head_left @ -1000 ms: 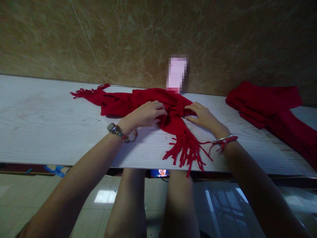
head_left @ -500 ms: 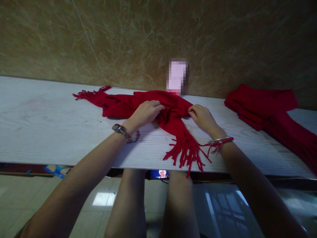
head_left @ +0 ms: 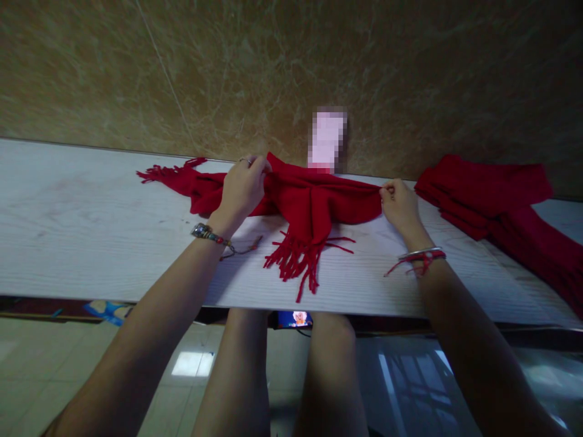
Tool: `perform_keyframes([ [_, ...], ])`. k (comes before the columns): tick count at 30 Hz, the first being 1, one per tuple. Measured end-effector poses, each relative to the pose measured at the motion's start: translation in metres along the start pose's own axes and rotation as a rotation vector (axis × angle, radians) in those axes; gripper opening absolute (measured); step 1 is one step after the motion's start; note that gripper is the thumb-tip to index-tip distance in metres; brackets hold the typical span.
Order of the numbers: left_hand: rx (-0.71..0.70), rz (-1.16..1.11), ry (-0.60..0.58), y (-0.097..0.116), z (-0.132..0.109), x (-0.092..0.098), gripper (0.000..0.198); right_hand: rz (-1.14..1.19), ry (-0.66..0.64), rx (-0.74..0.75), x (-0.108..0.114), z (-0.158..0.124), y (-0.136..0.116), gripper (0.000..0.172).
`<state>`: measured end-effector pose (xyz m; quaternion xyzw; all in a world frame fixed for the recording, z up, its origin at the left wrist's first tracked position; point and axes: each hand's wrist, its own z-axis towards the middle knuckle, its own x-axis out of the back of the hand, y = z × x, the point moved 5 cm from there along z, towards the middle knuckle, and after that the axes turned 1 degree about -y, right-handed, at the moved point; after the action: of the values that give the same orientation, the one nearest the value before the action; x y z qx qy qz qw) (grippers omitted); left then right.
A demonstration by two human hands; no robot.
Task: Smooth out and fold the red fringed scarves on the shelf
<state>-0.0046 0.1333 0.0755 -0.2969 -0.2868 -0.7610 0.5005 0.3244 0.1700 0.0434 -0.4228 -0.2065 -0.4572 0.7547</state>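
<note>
A red fringed scarf (head_left: 310, 203) lies across the white wood-grain table in front of me, partly lifted between my hands. My left hand (head_left: 246, 185), with a ring on one finger, pinches the cloth at its upper left part. My right hand (head_left: 399, 203) pinches the scarf's right corner between thumb and fingers, and the edge between the two hands is drawn taut. One fringed end hangs toward me in the middle of the table; the other fringe points to the far left.
More red scarves (head_left: 492, 197) lie folded in a pile at the right. Against the brown marbled wall (head_left: 228, 79) stands a pixelated pink card (head_left: 327, 139). A lit screen (head_left: 294, 319) shows below the front edge of the table (head_left: 91, 243), between my knees.
My left hand has moved left and up, my right hand to the right. The scarf between them has been stretched wider, and its near fringe has shifted left and away from the table edge.
</note>
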Motion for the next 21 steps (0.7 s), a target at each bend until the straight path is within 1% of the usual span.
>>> perform_keyframes([
  [2, -0.057, 0.007, -0.089, 0.003, -0.002, -0.011, 0.025, 0.011, -0.111, 0.007, -0.009, -0.003, -0.001, 0.012],
  [4, -0.117, -0.004, -0.13, 0.007, -0.004, -0.017, 0.029, 0.025, -0.178, 0.065, -0.012, -0.007, -0.008, 0.013],
  [7, -0.222, -0.082, -0.103, 0.016, -0.004, -0.011, 0.038, 0.058, -0.141, 0.247, -0.004, -0.013, -0.031, 0.013],
  [8, -0.275, -0.116, -0.108, 0.02, -0.004, -0.008, 0.04, 0.077, -0.14, 0.324, 0.0, -0.016, -0.041, 0.013],
  [9, -0.336, -0.144, -0.135, 0.026, -0.005, -0.005, 0.038, 0.097, -0.167, 0.401, 0.002, -0.02, -0.052, 0.013],
  [10, -0.399, -0.166, -0.183, 0.032, -0.006, -0.004, 0.035, 0.114, -0.221, 0.469, 0.002, -0.024, -0.061, 0.012],
  [12, -0.505, -0.185, -0.311, 0.044, -0.01, -0.005, 0.027, 0.113, -0.38, 0.563, -0.002, -0.034, -0.076, 0.011],
  [14, -0.553, -0.176, -0.421, 0.052, -0.013, -0.008, 0.025, 0.055, -0.535, 0.598, -0.01, -0.041, -0.082, 0.009],
  [16, -0.546, -0.142, -0.495, 0.056, -0.016, -0.012, 0.031, -0.028, -0.647, 0.589, -0.018, -0.046, -0.082, 0.009],
  [18, -0.515, -0.095, -0.561, 0.058, -0.018, -0.018, 0.033, -0.082, -0.72, 0.55, -0.023, -0.047, -0.078, 0.009],
  [21, -0.485, -0.035, -0.659, 0.06, -0.022, -0.025, 0.03, -0.1, -0.764, 0.505, -0.025, -0.046, -0.075, 0.013],
])
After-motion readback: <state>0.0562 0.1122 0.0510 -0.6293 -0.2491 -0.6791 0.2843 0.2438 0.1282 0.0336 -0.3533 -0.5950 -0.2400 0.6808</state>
